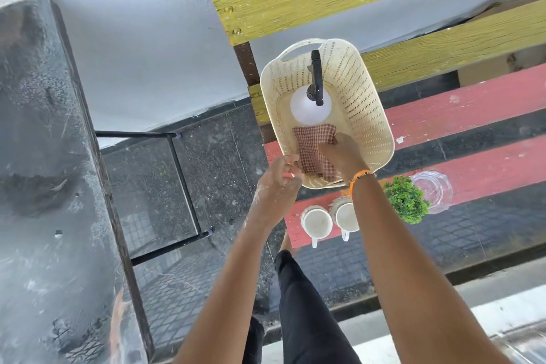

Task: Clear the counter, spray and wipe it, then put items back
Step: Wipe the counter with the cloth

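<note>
Two hands meet at the near rim of the cream basket point(366, 103): your right hand point(342, 154) reaches inside with fingers curled onto the checked cloth point(313, 154), while your left hand point(277, 183) sits at the basket's near-left edge, fingers bent and pinching at the cloth's corner or at the rim; which one, you cannot tell, because the fingertips overlap both. The cloth lies directly under your right palm, draped over the near wall. Just beyond it stands the spray bottle point(307, 109), its white body touching the cloth's far edge and its black trigger head pointing away from you, so the bottle's long axis runs straight ahead of your right hand, which is the nearer one to it. Below your right wrist sit two white mugs point(316, 221), partly covered by your forearm, with a small green plant point(407, 198) and a clear glass jar point(434, 189) to the right of that wrist. How much cloth lies bunched under your palm is hidden.
</note>
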A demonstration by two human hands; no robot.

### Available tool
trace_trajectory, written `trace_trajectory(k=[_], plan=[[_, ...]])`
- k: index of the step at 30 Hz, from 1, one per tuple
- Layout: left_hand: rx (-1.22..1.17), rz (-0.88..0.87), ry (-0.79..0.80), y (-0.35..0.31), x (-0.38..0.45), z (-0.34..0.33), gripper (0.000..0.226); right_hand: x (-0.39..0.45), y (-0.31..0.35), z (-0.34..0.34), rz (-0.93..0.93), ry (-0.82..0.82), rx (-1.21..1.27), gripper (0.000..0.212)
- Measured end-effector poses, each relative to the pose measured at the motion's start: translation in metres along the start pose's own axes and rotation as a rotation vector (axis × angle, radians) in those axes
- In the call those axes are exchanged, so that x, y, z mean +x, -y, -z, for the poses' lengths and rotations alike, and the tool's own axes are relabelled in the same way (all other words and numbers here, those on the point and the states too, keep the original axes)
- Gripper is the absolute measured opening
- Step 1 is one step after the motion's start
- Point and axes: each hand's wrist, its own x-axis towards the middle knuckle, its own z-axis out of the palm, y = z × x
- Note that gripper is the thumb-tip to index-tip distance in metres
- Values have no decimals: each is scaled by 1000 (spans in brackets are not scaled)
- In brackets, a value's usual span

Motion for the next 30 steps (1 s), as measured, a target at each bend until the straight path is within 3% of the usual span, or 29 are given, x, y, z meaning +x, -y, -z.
trace_trajectory(k=[3,6,9,12,15,19,22,25,30], plan=[[-54,-38,84,2,-12,10,64,-50,12,-2,154,-58,219,13],[-46,-108,215,3,-34,28,103,-102,25,-7,291,8,361,14],[-106,-189,195,5,-65,54,109,-150,42,-17,380,74,346,11],[-227,-200,105,14,-101,82,96,-193,61,-39,418,235,336,10],[-346,-195,-109,35,-141,118,60,-238,78,-74,437,460,308,15],[-797,-40,-268,76,-195,160,23,-286,93,-125,557,526,170,23],[-977,-44,-366,116,-244,193,19,-328,100,-178,637,452,124,21],[-1014,-67,-453,157,-292,227,20,-365,101,-233,709,417,37,18],[-1074,-63,-574,220,-365,278,17,-429,98,-317,714,610,-66,30]])
